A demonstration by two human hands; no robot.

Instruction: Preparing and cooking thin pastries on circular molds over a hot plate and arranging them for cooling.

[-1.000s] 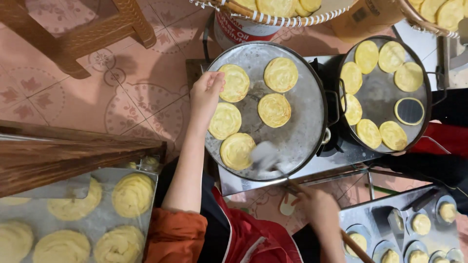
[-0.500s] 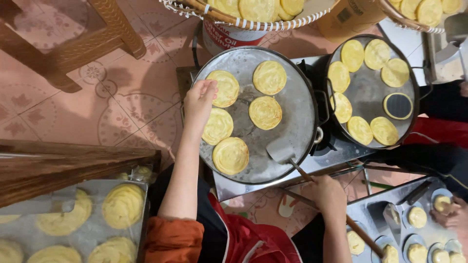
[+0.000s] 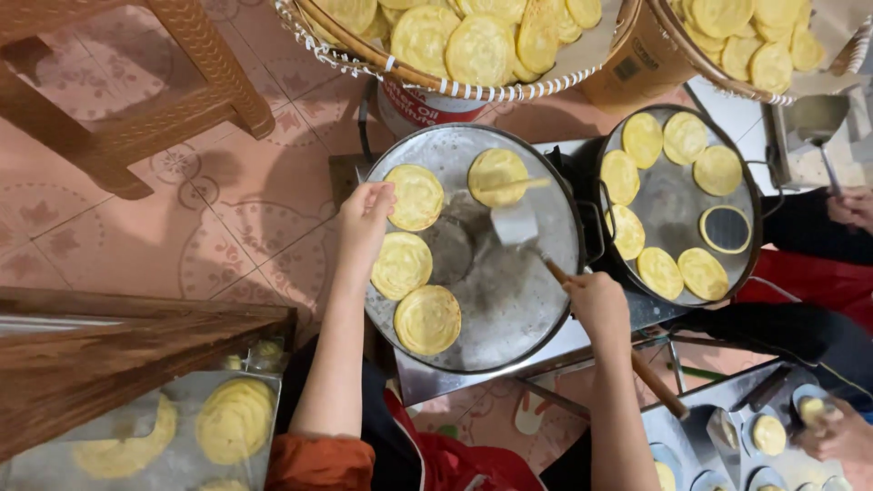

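1. Centre: the round griddle (image 3: 509,309) sits on its stove, four flatbreads on it, all on its left and top.
2. The left hand (image 3: 364,218) rests at the griddle's left rim, fingertips touching the upper-left flatbread (image 3: 416,196).
3. The right hand (image 3: 596,305) grips the spatula (image 3: 515,223) handle at the griddle's right rim; the blade lies just under the top flatbread (image 3: 497,175) (contact hard to tell).
4. Right of it, a second pan (image 3: 677,205) carries seven flatbreads.
5. Above both, two baskets (image 3: 455,86) hold piled flatbreads.
6. Bottom left, a tray (image 3: 173,427) of dough rounds lies beneath a wooden board (image 3: 118,359).
7. Top left, a wooden stool (image 3: 136,100) stands on the floor.
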